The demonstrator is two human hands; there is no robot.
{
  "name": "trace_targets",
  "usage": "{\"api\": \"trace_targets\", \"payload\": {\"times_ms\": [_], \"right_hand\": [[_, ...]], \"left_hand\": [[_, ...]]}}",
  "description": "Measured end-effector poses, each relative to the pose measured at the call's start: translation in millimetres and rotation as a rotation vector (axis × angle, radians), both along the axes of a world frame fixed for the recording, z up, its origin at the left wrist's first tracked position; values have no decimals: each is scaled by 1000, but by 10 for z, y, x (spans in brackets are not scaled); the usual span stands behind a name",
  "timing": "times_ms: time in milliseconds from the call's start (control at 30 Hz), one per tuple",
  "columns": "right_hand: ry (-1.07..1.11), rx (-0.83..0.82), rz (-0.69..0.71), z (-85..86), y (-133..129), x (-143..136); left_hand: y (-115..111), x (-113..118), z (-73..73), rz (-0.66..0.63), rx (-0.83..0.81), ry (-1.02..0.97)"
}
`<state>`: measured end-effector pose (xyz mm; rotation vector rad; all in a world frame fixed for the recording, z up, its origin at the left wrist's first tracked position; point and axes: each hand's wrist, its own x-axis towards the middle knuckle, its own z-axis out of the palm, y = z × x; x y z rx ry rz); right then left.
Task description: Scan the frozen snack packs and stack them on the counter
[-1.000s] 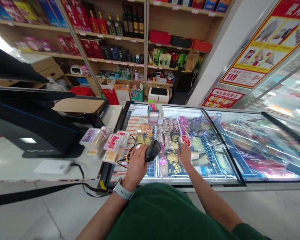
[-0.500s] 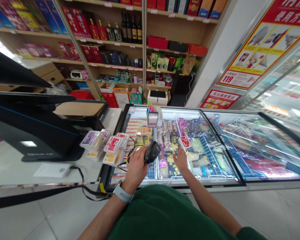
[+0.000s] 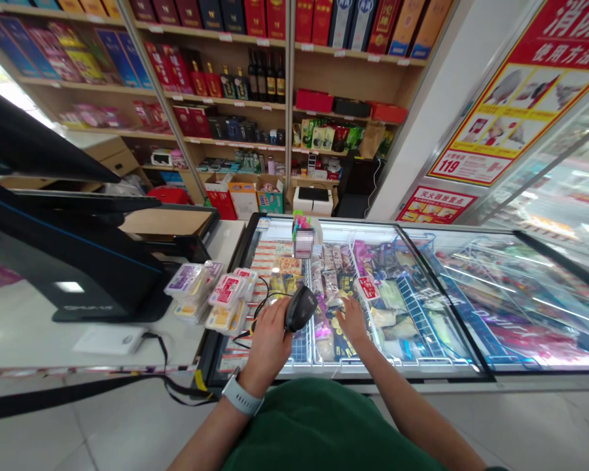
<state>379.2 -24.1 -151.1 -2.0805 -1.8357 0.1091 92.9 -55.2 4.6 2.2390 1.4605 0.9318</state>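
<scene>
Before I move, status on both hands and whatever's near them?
Left hand gripping black scanner. Right hand empty, fingers spread, near red-labelled tub. Stacked tubs crowd left hand's left side.

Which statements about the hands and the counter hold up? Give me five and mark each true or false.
1. The left hand holds a black handheld scanner. True.
2. The right hand is gripping the red-labelled tub. False: its fingers are spread, and the tub lies beside them.
3. The watch is on the right wrist. False: it is on the left wrist.
4. A black cable runs to the flat white box. True.
5. That white box lies on the freezer. False: it lies on the counter.
</scene>
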Motion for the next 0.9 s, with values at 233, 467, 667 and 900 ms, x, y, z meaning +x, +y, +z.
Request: {"api": "trace_targets", "payload": {"times_ms": [233, 467, 667, 900], "right_hand": [[54, 63, 85, 103, 79, -146], [86, 44, 149, 163, 194, -335], [113, 65, 265, 211, 351, -538], [152, 139, 439, 377, 579, -864]], "left_hand": [[-13, -31, -3, 2, 19, -31], [-24, -48, 19, -10, 6, -28], [-39, -67, 22, -1, 6, -53], [-43, -114, -10, 18, 8, -81]]}}
